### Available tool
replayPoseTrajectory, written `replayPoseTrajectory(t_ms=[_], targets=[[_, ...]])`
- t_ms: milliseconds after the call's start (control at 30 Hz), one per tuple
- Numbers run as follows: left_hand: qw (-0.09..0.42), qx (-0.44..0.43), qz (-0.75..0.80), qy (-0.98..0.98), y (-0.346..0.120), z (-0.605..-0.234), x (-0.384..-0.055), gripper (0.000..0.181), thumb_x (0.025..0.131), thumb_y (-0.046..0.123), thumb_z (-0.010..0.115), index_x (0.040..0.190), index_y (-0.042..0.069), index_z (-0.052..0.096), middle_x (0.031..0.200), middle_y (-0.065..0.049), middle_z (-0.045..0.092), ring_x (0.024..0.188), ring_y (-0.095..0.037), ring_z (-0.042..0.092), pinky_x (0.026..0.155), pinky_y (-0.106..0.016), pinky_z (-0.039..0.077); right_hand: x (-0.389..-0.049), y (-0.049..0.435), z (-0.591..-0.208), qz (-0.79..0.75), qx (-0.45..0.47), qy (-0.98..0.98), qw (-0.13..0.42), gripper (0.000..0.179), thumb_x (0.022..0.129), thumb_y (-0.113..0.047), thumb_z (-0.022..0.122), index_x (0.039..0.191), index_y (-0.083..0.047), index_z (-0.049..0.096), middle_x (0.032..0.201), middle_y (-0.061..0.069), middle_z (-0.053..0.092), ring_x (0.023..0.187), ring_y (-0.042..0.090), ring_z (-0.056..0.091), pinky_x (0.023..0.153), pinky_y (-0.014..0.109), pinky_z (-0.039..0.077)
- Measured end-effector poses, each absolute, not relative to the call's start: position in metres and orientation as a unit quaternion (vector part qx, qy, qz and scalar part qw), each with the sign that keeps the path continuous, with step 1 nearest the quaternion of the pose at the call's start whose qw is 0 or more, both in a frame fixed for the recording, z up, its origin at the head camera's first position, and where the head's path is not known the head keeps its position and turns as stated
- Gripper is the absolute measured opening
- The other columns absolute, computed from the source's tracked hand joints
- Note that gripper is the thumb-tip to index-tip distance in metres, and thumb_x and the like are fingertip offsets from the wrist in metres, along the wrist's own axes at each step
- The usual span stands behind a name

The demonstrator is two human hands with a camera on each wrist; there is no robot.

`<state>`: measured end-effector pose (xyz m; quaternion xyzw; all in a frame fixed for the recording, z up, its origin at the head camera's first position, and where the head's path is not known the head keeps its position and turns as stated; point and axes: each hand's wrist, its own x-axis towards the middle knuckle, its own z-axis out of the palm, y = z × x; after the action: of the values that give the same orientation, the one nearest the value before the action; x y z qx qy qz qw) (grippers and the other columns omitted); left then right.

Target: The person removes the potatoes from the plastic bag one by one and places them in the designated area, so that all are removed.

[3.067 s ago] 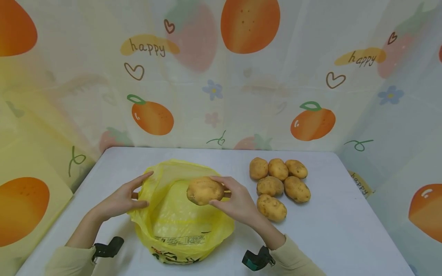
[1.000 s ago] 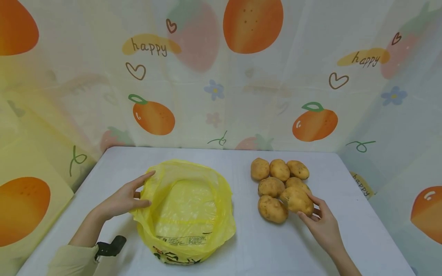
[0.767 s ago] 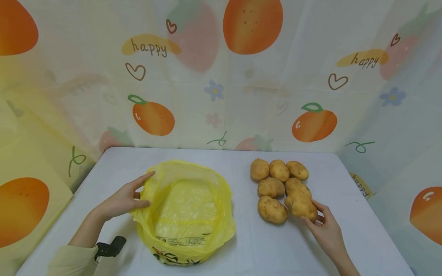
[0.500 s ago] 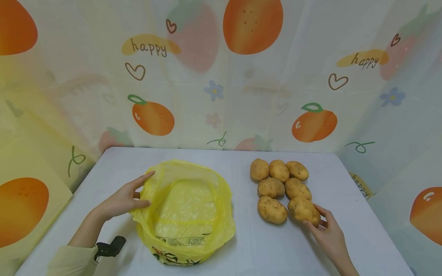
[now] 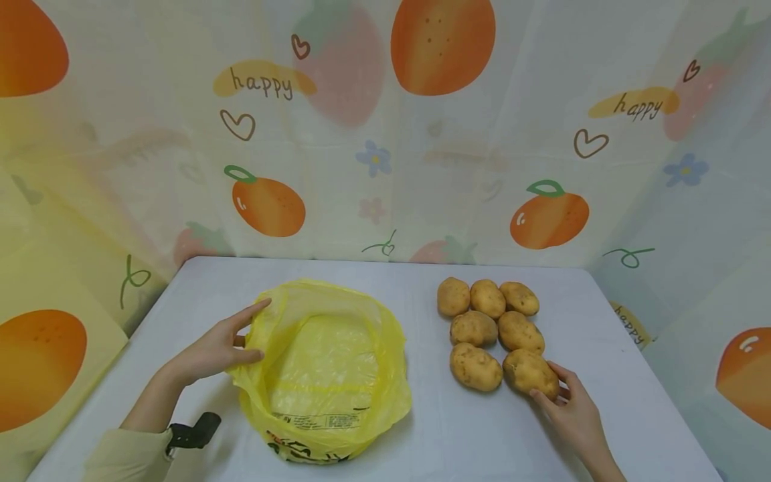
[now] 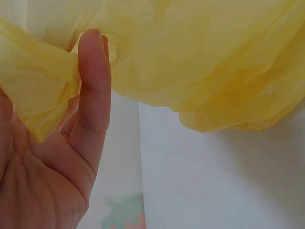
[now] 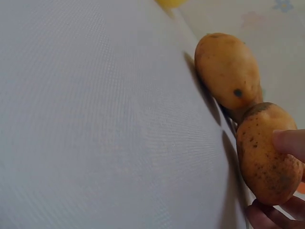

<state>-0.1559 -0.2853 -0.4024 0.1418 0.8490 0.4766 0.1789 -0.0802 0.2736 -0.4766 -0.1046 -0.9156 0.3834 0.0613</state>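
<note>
A yellow plastic bag (image 5: 391, 375) stands with its mouth wide on the left half of the table. Its left rim is gripped by my left hand (image 5: 211, 345), and in the left wrist view a fold of the film passes between thumb and fingers (image 6: 94, 90). At the near right corner of a group of potatoes, my right hand (image 5: 572, 408) holds a potato (image 5: 530, 373) between thumb and fingers. This speckled potato sits at the tabletop in the right wrist view, beside another potato (image 7: 226, 69) with a dark spot.
Several more potatoes (image 5: 473, 329) lie close together in rows at the right of the white table (image 5: 446, 435). Behind the table hangs a curtain (image 5: 385, 181) printed with fruit. A black wrist mount (image 5: 194, 432) sits on the left forearm.
My right hand has carried the potato from over the bag's mouth rightward, then lowered it to the near right end of the group. My left hand stays on the bag's rim.
</note>
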Motion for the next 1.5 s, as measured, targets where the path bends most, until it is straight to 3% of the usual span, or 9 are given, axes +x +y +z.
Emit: replayPoseTrajectory(t_ms=[933,1200,1333,1500], targets=[[0.184,0.153,0.494,0.836,-0.285,-0.401,-0.161,0.083,0.085,0.012,0.066,0.149,0.025,0.015,0.152,-0.015,0.008,0.103,-0.041,0.056,0.067,-0.033,0.054,-0.084,0.274,-0.479,0.347,-0.028,-0.935,0.072,0.064,0.087,-0.021,0.064,0.136,0.006,0.035,0.129,0.031,0.042,0.102,0.044,0.055,0.076,0.038,0.052],[0.168,0.167,0.492,0.838,-0.288,-0.402,-0.16,0.078,0.087,0.017,0.064,0.148,0.027,0.016,0.154,-0.012,0.004,0.105,-0.041,0.056,0.069,-0.032,0.053,-0.084,0.274,-0.474,0.343,-0.009,-0.936,0.082,0.054,0.093,-0.022,0.054,0.136,0.006,0.035,0.129,0.03,0.044,0.101,0.045,0.056,0.077,0.043,0.051],[0.151,0.176,0.492,0.839,-0.29,-0.404,-0.159,0.073,0.09,0.019,0.06,0.148,0.028,0.016,0.154,-0.012,0.007,0.108,-0.045,0.053,0.071,-0.031,0.053,-0.084,0.277,-0.471,0.344,0.011,-0.933,0.109,0.047,0.095,-0.018,0.05,0.133,0.007,0.039,0.124,0.031,0.048,0.097,0.044,0.058,0.073,0.043,0.052],[0.126,0.185,0.47,0.854,-0.294,-0.405,-0.159,0.07,0.094,0.023,0.054,0.149,0.03,0.012,0.149,-0.023,0.019,0.109,-0.045,0.053,0.075,-0.03,0.052,-0.09,0.285,-0.462,0.33,0.012,-0.938,0.106,0.047,0.097,-0.021,0.047,0.133,0.007,0.038,0.124,0.03,0.048,0.101,0.045,0.055,0.073,0.044,0.051]])
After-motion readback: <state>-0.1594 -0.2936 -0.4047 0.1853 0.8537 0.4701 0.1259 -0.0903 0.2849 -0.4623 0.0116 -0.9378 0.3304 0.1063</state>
